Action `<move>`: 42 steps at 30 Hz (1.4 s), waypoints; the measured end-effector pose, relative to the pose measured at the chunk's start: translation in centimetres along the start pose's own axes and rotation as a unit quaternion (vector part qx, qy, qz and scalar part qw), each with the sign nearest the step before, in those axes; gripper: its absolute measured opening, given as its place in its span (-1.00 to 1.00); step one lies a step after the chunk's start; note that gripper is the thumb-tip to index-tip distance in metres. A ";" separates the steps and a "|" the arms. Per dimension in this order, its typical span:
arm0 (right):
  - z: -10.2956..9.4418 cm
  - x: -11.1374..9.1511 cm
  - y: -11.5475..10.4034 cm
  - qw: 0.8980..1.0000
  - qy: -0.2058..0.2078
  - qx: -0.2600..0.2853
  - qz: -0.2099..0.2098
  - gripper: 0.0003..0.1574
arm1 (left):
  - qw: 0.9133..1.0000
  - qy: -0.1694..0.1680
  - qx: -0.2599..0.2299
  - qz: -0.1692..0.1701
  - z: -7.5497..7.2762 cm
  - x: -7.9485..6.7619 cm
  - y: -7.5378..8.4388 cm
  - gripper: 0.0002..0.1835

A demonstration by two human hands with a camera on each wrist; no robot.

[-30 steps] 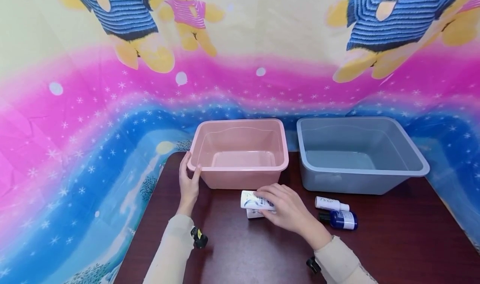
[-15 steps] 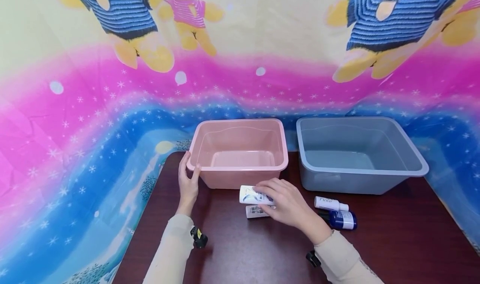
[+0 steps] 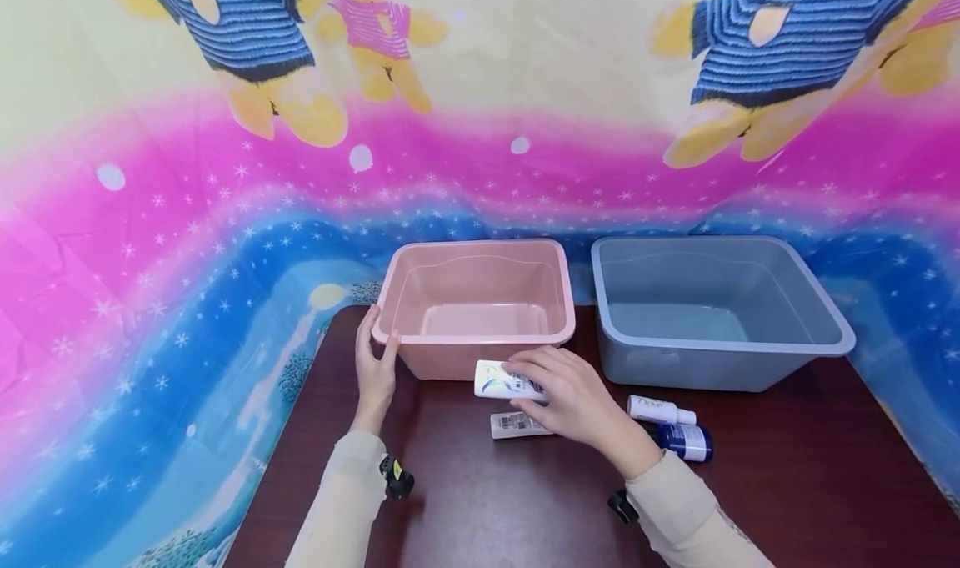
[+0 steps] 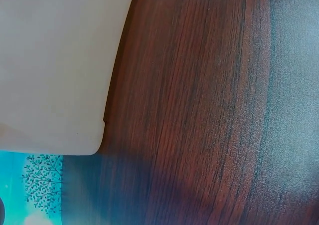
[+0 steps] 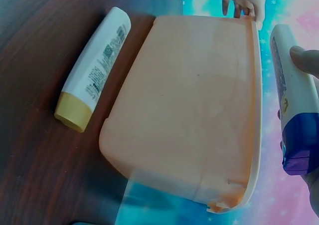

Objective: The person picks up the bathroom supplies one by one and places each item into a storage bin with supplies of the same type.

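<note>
My right hand (image 3: 566,393) grips a white bottle with a dark blue cap (image 5: 299,95), thumb on one side and fingers on the other. It holds the bottle off the table, just before the front wall of the pink basin (image 3: 480,339). At that basin's front left corner, my left hand (image 3: 377,376) holds the rim between thumb and fingers. Below the held bottle a white tube with a gold cap (image 5: 94,70) lies on the table, its capped end hidden by my right hand in the head view. The left wrist view shows the basin's wall (image 4: 55,70) but no fingers.
To the right of the pink basin stands a grey-blue basin (image 3: 720,344). A small white bottle (image 3: 660,409) and a dark blue bottle (image 3: 686,441) lie in front of it on the brown table (image 3: 480,501). A printed cloth (image 3: 480,159) hangs behind.
My right hand has lifted the white bottle up and slightly left, away from the tube beneath, which now shows more. My left hand stays at the pink basin's corner.
</note>
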State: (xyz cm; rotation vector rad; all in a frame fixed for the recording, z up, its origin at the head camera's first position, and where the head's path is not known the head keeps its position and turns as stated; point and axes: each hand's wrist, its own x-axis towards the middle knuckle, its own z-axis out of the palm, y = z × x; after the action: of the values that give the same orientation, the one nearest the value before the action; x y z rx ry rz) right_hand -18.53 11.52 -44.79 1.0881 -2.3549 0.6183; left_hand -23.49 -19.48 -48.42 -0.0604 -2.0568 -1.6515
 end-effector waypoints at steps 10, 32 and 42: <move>-0.1 1.0 0.2 1.000 0.004 -0.011 -0.019 -0.41 | 1.000 0.011 -0.006 0.014 0.0 0.1 -0.3 -0.42; -0.5 2.8 0.7 0.999 0.027 -0.014 -0.027 -0.42 | 1.000 0.010 -0.002 0.021 0.3 -0.1 -0.3 -0.42; -0.8 4.0 1.4 1.000 0.024 0.008 -0.010 -0.36 | 1.000 0.018 -0.009 0.022 0.3 -0.1 -0.2 -0.43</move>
State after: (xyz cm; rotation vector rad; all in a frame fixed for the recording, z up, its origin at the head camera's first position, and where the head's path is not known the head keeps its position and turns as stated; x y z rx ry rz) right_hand -21.74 10.50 -42.14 1.0909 -2.2984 0.6490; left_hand -23.62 -19.25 -48.68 -0.0797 -2.0006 -1.6329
